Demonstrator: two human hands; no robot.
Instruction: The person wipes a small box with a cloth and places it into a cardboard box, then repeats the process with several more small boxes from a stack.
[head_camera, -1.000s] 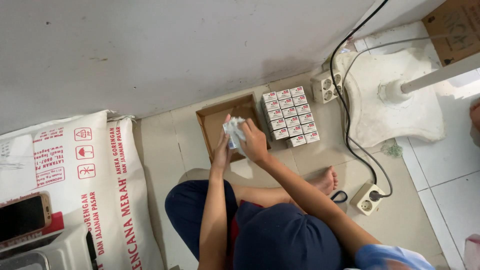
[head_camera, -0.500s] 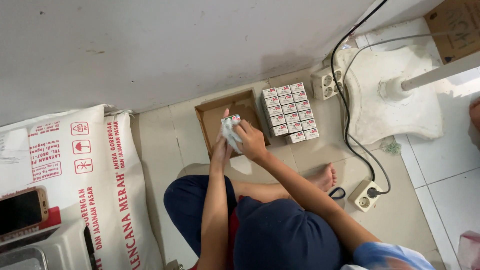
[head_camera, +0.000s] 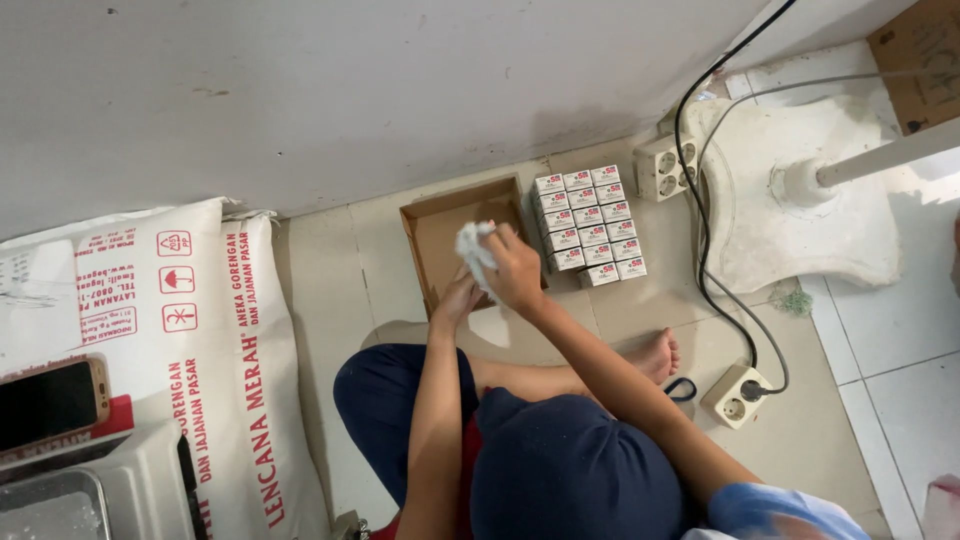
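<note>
A crumpled white paper-like wrap (head_camera: 475, 250) is pinched in the fingers (head_camera: 500, 262) over a matt brown cardboard tray (head_camera: 440, 225), glossy printed cartons (head_camera: 590, 225) just beside, smooth floor tiles (head_camera: 900, 330) beyond.

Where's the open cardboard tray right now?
In the head view the cardboard tray lies on the floor by the wall, just left of the block of small white boxes and under the right hand.

Both arms extended forward, forearms converging. Right hand (head_camera: 517, 272) curled in closed grip, knuckles up. Left hand (head_camera: 458, 298) beneath, fingers touching right.
</note>
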